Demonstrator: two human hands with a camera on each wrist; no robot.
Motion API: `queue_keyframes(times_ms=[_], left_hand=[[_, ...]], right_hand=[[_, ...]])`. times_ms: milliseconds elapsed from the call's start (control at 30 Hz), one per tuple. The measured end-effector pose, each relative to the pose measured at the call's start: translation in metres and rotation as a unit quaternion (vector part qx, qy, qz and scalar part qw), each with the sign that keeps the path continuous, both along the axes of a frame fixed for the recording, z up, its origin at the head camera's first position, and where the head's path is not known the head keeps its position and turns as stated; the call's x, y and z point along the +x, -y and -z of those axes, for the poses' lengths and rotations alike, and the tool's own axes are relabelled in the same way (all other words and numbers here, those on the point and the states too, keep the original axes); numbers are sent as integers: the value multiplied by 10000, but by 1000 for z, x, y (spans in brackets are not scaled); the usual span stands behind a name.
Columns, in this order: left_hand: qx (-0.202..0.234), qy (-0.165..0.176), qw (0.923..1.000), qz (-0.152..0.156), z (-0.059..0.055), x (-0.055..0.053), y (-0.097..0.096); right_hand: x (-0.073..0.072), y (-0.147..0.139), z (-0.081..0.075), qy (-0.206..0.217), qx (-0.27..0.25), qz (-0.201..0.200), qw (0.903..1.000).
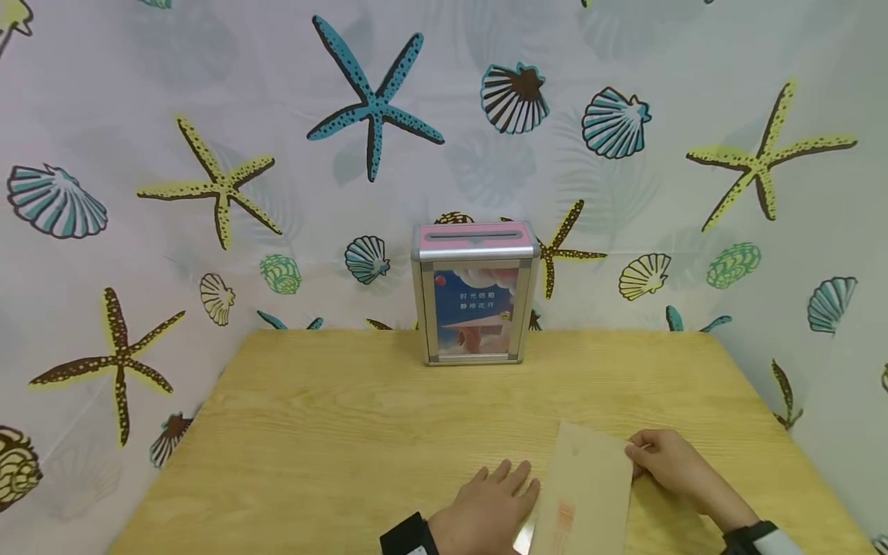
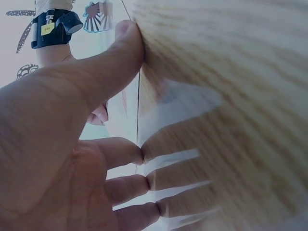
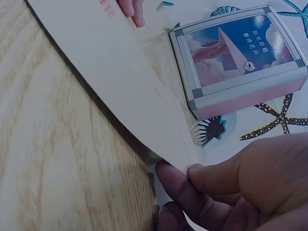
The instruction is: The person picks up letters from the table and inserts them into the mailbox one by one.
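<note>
A tan paper envelope [image 1: 586,486] with red print lies at the front right of the wooden table [image 1: 312,432]. My right hand [image 1: 669,462] pinches its far right corner between thumb and fingers; the right wrist view shows that edge of the envelope [image 3: 110,91] lifted off the wood and bowed. To the left of the envelope, my left hand [image 1: 486,509] rests on the tabletop with spread fingers, fingertips [image 2: 137,216] touching the surface. A small white patch [image 1: 525,537] shows between the left hand and the envelope; I cannot tell what it is.
At the table's back edge stands a metal-framed letter box [image 1: 475,308] with a pink top, a slot in it and a keyhole on its picture front. Behind it hangs a white cloth [image 1: 444,169] printed with starfish and shells, which also lines both sides.
</note>
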State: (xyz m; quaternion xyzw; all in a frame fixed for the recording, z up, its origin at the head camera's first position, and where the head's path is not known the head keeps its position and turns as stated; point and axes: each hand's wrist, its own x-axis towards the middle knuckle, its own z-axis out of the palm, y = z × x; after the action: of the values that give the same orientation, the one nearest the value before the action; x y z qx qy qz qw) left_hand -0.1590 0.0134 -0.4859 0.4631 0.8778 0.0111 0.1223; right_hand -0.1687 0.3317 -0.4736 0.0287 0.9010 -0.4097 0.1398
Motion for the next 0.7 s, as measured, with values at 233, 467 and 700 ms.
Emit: queue_keyframes(times_ms=[233,467,700], left_hand=[[126,-104,9999,27,4,0,3],[-153,179,9997,-102,1,2,-3],[-287,158,9993,-152,3,3,-5]], right_hand=[[1,3,0,-80,-134,-12,9999],[6,1,7,-221,-127,15,9997],[6,-3,7,-318,-263,-55,9991]])
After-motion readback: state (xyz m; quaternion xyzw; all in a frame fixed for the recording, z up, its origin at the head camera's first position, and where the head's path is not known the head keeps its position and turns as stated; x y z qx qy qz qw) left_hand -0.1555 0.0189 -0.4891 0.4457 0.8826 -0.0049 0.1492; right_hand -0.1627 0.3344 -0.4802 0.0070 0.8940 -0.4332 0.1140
